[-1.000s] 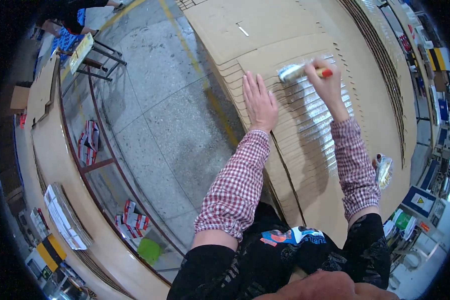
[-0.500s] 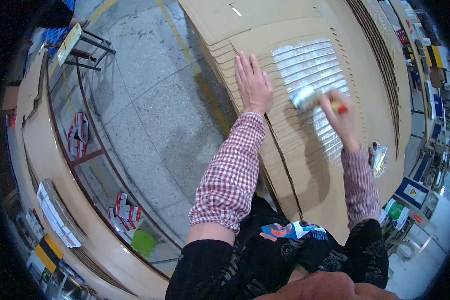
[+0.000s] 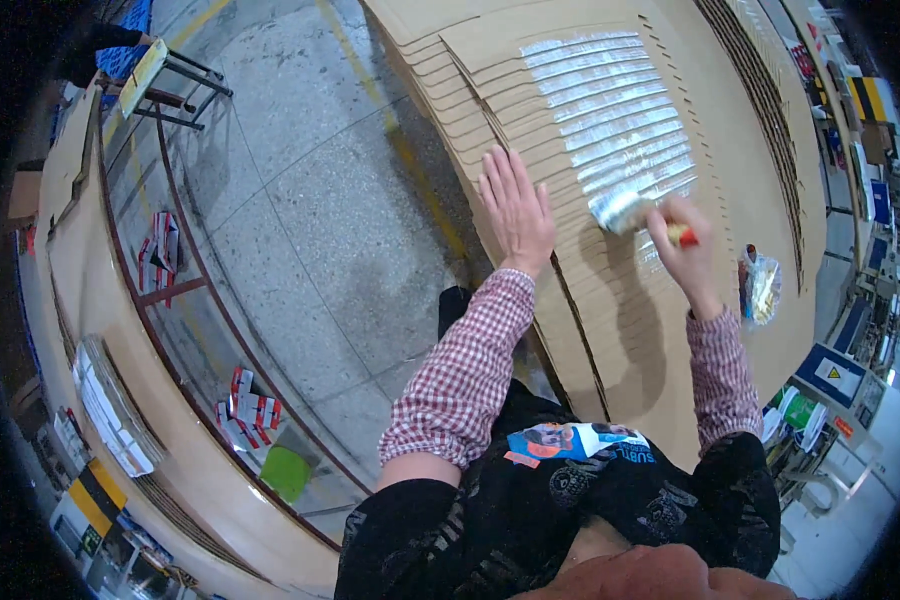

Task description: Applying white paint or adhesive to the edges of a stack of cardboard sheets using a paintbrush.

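My right hand point(image 3: 684, 248) grips a wide brush point(image 3: 616, 212) by its red-ended handle. Its wet, pale bristles press on a fanned stack of brown cardboard sheets point(image 3: 660, 375). Across the overlapping sheet edges runs a shiny whitish coating point(image 3: 610, 105), in bands from the far side to the brush. Open and flat, with fingers stretched away from me, my left hand point(image 3: 521, 222) rests on the left part of the stack, beside a long slit in the cardboard. It holds nothing.
To the right of my right hand, a clear plastic-wrapped bundle point(image 3: 763, 287) lies on the cardboard. Left, across the concrete floor point(image 3: 310, 230), stands a long table point(image 3: 105, 270) carrying stacked flat sheets point(image 3: 120, 405). A small stool point(image 3: 192, 70) and a person's dark sleeve point(image 3: 115, 37) are at far left.
The brush has moved toward me along the coated strip. My left hand has slid nearer along the stack's left side. The view has shifted slightly over the cardboard.
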`<state>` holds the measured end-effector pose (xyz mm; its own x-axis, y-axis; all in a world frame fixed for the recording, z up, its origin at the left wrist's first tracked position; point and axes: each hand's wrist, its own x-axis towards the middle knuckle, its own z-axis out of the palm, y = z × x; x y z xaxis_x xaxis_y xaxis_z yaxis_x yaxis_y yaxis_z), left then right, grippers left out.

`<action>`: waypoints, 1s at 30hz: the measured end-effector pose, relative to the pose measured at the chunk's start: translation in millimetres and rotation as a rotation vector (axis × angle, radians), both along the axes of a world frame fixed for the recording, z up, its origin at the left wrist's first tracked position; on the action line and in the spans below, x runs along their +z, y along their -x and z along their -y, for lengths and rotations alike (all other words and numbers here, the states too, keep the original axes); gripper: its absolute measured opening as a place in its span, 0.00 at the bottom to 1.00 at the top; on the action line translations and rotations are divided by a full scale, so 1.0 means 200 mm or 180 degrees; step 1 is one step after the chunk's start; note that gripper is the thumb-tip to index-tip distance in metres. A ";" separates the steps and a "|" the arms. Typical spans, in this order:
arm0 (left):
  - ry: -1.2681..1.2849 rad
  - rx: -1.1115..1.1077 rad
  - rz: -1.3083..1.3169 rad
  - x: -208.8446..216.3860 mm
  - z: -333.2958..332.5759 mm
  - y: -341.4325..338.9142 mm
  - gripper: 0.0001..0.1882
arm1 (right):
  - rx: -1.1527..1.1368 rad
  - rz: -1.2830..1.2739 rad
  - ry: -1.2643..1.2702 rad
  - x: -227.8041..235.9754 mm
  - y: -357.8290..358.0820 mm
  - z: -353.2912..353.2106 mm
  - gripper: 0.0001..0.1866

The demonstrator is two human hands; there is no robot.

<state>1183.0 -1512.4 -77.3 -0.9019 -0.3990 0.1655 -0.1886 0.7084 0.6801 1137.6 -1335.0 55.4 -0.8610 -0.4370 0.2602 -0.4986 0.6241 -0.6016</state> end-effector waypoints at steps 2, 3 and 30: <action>0.0121 -0.0065 0.0091 -0.01 -0.01 -0.01 0.33 | 0.0023 0.0203 -0.0009 0.06 -0.09 -0.06 0.09; 0.0155 -0.0044 0.0051 -0.01 -0.02 0.00 0.33 | -0.0012 0.0181 -0.0011 0.09 -0.09 -0.06 0.09; 0.0583 0.0085 -0.0141 -0.07 0.03 0.02 0.30 | -0.1055 0.1101 0.0516 -0.04 0.21 -0.38 0.14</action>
<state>1180.0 -1518.7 -91.4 -0.8816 -0.3822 0.2768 -0.1818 0.8164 0.5482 1094.9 -1258.9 47.1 -0.9944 -0.1031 -0.0229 -0.0438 0.6001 -0.7987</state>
